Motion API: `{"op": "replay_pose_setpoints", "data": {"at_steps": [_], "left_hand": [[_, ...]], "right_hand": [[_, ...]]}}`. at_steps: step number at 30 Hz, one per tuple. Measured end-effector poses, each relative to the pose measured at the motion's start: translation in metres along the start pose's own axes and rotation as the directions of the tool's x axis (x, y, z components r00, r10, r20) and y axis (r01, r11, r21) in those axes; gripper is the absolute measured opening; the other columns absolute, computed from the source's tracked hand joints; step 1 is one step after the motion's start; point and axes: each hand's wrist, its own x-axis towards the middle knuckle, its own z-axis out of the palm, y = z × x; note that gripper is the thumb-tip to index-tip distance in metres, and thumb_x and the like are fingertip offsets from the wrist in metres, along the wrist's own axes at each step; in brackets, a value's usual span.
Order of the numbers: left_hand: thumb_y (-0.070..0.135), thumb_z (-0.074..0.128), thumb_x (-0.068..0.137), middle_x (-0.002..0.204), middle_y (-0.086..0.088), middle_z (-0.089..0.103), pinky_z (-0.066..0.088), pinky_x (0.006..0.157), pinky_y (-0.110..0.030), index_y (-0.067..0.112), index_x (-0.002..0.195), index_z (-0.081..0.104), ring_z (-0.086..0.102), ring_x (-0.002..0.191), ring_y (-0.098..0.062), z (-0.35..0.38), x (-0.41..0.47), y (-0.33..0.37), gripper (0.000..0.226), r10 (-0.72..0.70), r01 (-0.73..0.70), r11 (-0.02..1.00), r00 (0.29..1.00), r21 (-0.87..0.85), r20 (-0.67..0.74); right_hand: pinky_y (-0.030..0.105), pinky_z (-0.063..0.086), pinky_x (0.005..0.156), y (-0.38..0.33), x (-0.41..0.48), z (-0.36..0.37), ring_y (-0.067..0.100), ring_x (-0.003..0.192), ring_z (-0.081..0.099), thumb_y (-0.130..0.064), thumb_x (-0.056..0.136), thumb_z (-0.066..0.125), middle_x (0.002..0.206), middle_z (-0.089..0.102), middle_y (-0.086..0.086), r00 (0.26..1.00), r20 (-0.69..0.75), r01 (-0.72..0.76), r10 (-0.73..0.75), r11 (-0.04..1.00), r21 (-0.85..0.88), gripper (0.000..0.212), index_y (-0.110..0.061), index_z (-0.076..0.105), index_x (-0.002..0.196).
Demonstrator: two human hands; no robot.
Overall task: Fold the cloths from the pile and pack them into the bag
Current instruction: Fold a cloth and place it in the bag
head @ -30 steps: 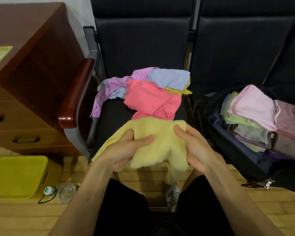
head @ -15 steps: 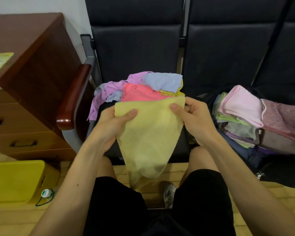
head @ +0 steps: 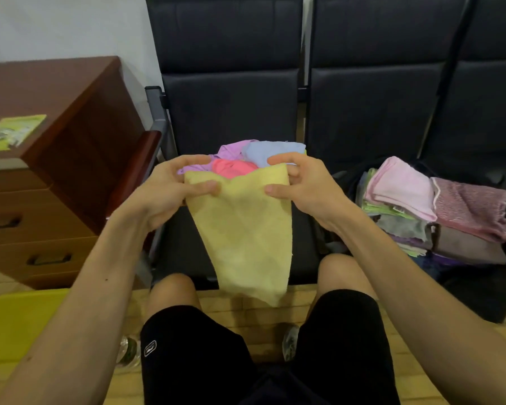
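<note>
A yellow cloth [head: 246,235] hangs in the air above the chair seat, held by its top edge. My left hand [head: 170,191] pinches its upper left corner and my right hand [head: 301,185] pinches its upper right corner. Behind it, on the black chair seat, lies the pile of cloths [head: 246,156]: pink, lilac and light blue ones show above the yellow edge. To the right, a dark bag [head: 479,287] stands open on the neighbouring seat, with several folded cloths [head: 421,209] stacked in it, a pale pink one on top.
A brown wooden drawer cabinet [head: 56,176] stands at the left, with a green leaflet [head: 12,131] on top. The chair's wooden armrest [head: 140,171] is beside my left hand. A yellow box [head: 21,323] and a plastic bottle [head: 127,350] are on the wooden floor.
The yellow cloth went from bunched low in both hands to lifted and spread by its top corners, hanging flat. Both hands rose towards the pile.
</note>
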Motion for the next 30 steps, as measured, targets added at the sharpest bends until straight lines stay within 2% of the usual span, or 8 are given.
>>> {"op": "replay_pose_setpoints", "data": {"at_steps": [3,7,10,15,19,21,24,30], "left_hand": [[-0.008,0.073,0.076,0.109,-0.003,0.070,0.061,0.076,-0.028,0.030,0.109,0.068,0.072,0.094,-0.015,-0.008,-0.006,0.003,0.051,0.043,-0.062,0.982,0.993,0.179,0.107],[-0.001,0.074,0.082,0.105,-0.001,0.071,0.059,0.083,-0.029,0.032,0.103,0.069,0.072,0.092,-0.012,-0.010,-0.007,0.002,0.039,0.102,-0.132,0.921,0.990,0.366,0.100],[0.016,0.074,0.085,0.088,-0.002,0.076,0.055,0.086,-0.033,0.029,0.096,0.069,0.072,0.082,-0.006,-0.010,-0.006,0.003,0.018,0.127,-0.137,0.891,0.991,0.434,0.052],[0.024,0.066,0.091,0.081,0.002,0.074,0.056,0.071,-0.025,0.018,0.103,0.069,0.070,0.075,-0.001,-0.004,-0.014,0.007,0.013,0.228,-0.207,0.889,0.974,0.409,-0.004],[0.017,0.059,0.097,0.101,0.000,0.064,0.055,0.069,-0.021,0.015,0.105,0.067,0.066,0.087,-0.007,-0.003,-0.022,0.010,0.011,0.196,-0.179,0.961,0.979,0.211,-0.060],[0.015,0.058,0.097,0.104,0.001,0.064,0.055,0.073,-0.024,0.016,0.104,0.068,0.065,0.094,-0.012,-0.003,-0.026,0.013,0.012,0.179,-0.167,0.977,0.981,0.134,-0.077],[0.005,0.060,0.092,0.094,0.003,0.076,0.059,0.069,-0.021,0.016,0.110,0.068,0.073,0.087,-0.007,-0.006,-0.032,0.017,0.023,0.173,-0.173,0.985,0.985,0.014,-0.015],[0.004,0.071,0.082,0.107,0.006,0.070,0.058,0.072,-0.016,0.016,0.119,0.068,0.070,0.084,0.004,-0.009,-0.034,0.020,0.039,0.242,-0.227,0.941,0.970,0.252,-0.029]], "right_hand": [[0.032,0.059,0.076,-0.006,-0.003,-0.003,0.019,0.085,0.072,0.000,0.081,0.077,0.096,0.074,0.011,0.996,-0.001,0.091,-0.091,0.988,-0.123,0.044,-0.015,0.061,0.119],[0.045,0.058,0.078,-0.008,-0.004,-0.007,0.031,0.079,0.069,-0.012,0.083,0.076,0.089,0.072,0.021,0.994,-0.033,0.085,-0.100,0.947,-0.311,0.042,-0.025,0.057,0.118],[0.034,0.054,0.075,-0.012,-0.003,-0.010,0.019,0.081,0.062,-0.022,0.083,0.078,0.098,0.064,0.006,0.997,-0.081,-0.022,-0.011,0.918,-0.396,0.042,-0.023,0.057,0.120],[0.030,0.057,0.070,-0.023,-0.005,-0.015,0.014,0.079,0.061,-0.018,0.090,0.072,0.092,0.061,-0.001,0.974,-0.070,-0.224,0.217,0.966,-0.131,0.023,-0.013,0.067,0.112],[0.029,0.053,0.075,-0.036,-0.012,-0.019,0.017,0.084,0.057,-0.026,0.091,0.069,0.093,0.062,0.007,0.951,0.069,-0.307,0.302,0.950,0.063,0.028,-0.008,0.069,0.113],[0.034,0.055,0.086,-0.040,-0.016,-0.024,0.016,0.088,0.063,-0.022,0.087,0.074,0.096,0.068,0.005,0.959,0.151,-0.262,0.239,0.951,0.162,0.028,-0.009,0.070,0.111],[0.023,0.057,0.071,-0.045,-0.023,-0.026,0.014,0.087,0.072,-0.006,0.083,0.076,0.102,0.074,0.006,0.984,0.138,-0.124,0.109,0.987,0.104,0.029,-0.013,0.069,0.110],[0.036,0.056,0.090,-0.045,-0.031,-0.018,0.019,0.105,0.066,-0.016,0.078,0.083,0.112,0.068,-0.002,0.992,-0.058,0.092,-0.109,0.965,-0.246,0.041,-0.019,0.069,0.117]]}}
